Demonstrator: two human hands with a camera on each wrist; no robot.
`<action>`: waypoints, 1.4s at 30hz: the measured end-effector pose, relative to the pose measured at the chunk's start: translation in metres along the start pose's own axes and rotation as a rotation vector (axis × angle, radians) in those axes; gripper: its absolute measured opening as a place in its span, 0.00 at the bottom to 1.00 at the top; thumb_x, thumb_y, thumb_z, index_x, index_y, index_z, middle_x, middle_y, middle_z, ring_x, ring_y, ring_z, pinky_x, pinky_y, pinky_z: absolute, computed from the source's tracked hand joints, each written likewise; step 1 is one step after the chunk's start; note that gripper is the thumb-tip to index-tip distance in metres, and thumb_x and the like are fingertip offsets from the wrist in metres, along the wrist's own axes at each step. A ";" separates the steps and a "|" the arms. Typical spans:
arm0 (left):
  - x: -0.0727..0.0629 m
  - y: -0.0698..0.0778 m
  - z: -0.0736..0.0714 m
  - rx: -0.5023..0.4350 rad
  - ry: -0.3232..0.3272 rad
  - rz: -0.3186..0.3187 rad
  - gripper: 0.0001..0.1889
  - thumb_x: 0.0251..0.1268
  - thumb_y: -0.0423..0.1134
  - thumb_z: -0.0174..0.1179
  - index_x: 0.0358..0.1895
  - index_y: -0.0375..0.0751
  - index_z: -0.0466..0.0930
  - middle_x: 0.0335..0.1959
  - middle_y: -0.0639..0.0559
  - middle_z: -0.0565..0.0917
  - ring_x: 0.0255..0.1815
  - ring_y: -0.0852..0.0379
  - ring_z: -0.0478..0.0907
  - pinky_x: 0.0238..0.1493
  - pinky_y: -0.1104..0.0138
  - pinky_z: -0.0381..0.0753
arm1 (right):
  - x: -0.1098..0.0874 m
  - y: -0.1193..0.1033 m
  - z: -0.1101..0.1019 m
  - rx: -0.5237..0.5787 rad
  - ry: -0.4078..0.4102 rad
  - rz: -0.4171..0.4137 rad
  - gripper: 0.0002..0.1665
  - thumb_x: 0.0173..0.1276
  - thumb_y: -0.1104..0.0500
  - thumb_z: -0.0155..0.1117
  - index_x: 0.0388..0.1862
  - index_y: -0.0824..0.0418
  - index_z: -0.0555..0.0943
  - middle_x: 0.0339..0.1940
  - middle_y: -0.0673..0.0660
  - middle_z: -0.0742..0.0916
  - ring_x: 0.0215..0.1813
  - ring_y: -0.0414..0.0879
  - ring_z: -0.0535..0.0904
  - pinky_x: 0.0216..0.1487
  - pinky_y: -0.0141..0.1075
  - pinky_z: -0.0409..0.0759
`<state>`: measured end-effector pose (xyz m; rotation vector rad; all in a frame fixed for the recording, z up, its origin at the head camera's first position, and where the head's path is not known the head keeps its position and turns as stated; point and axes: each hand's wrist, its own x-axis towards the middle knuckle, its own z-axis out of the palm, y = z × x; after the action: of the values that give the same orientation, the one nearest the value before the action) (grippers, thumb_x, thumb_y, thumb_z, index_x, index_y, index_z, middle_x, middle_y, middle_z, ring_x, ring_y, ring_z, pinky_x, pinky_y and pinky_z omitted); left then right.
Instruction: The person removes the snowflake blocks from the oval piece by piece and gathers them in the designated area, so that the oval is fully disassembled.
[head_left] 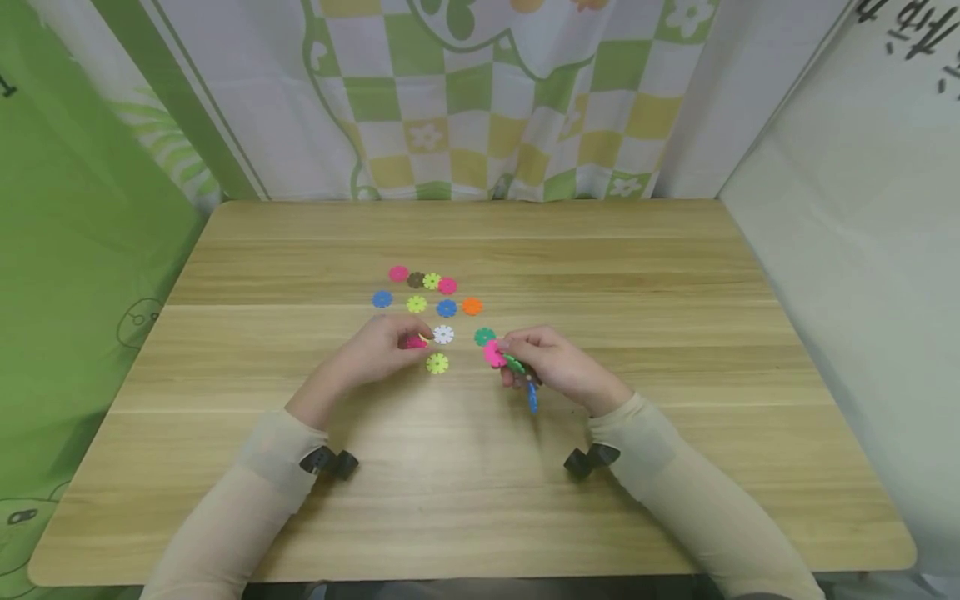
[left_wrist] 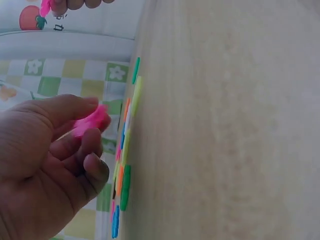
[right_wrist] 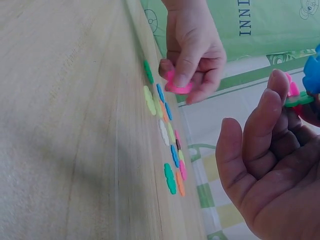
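Observation:
My left hand (head_left: 378, 350) pinches a pink snowflake disc (left_wrist: 90, 121) between thumb and fingers, just above the table. My right hand (head_left: 551, 362) holds a small cluster of joined snowflake discs. In it show a pink disc (head_left: 493, 353) at the thumb tip, a green disc (head_left: 514, 363) and a blue disc (head_left: 532, 397) hanging lower. The right wrist view has the cluster's blue disc (right_wrist: 312, 75) cut off by the frame edge. Between the hands lie a white disc (head_left: 444, 334), a yellow-green disc (head_left: 437, 363) and a green disc (head_left: 484, 336).
Beyond the hands, more loose discs lie flat on the wooden table (head_left: 465, 500), among them an orange disc (head_left: 472, 307), a blue disc (head_left: 382, 298) and a brown disc (head_left: 416, 280). A checked curtain (head_left: 517, 108) hangs along the table's far edge.

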<state>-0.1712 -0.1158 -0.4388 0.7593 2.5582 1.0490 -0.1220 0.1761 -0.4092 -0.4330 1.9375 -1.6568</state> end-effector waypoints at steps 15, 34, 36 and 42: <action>-0.002 0.000 -0.004 0.040 -0.082 0.003 0.06 0.66 0.39 0.64 0.42 0.44 0.85 0.34 0.58 0.85 0.38 0.58 0.80 0.43 0.62 0.80 | 0.001 0.000 0.000 0.003 -0.006 -0.021 0.22 0.80 0.51 0.47 0.35 0.66 0.80 0.26 0.59 0.82 0.30 0.47 0.74 0.31 0.34 0.73; 0.003 0.058 0.012 -0.086 0.078 0.447 0.13 0.59 0.38 0.71 0.47 0.42 0.84 0.31 0.59 0.82 0.23 0.64 0.74 0.25 0.69 0.75 | 0.000 -0.001 0.005 0.007 -0.020 -0.024 0.23 0.80 0.51 0.46 0.38 0.66 0.81 0.28 0.59 0.81 0.31 0.49 0.74 0.33 0.36 0.73; 0.005 0.061 0.016 -0.091 0.086 0.481 0.16 0.57 0.38 0.73 0.48 0.42 0.84 0.32 0.57 0.82 0.21 0.64 0.72 0.24 0.69 0.73 | 0.001 -0.001 0.006 0.004 -0.030 -0.031 0.24 0.80 0.51 0.46 0.38 0.70 0.79 0.28 0.59 0.81 0.31 0.48 0.73 0.33 0.35 0.72; 0.007 0.066 0.022 -0.052 0.066 0.473 0.20 0.55 0.39 0.74 0.52 0.40 0.83 0.28 0.55 0.78 0.21 0.64 0.67 0.24 0.71 0.70 | 0.003 -0.001 0.009 -0.015 -0.039 -0.049 0.29 0.80 0.49 0.46 0.37 0.76 0.76 0.28 0.59 0.82 0.32 0.48 0.74 0.34 0.36 0.72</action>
<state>-0.1434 -0.0595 -0.4078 1.3805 2.4484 1.2838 -0.1190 0.1674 -0.4099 -0.5187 1.9260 -1.6532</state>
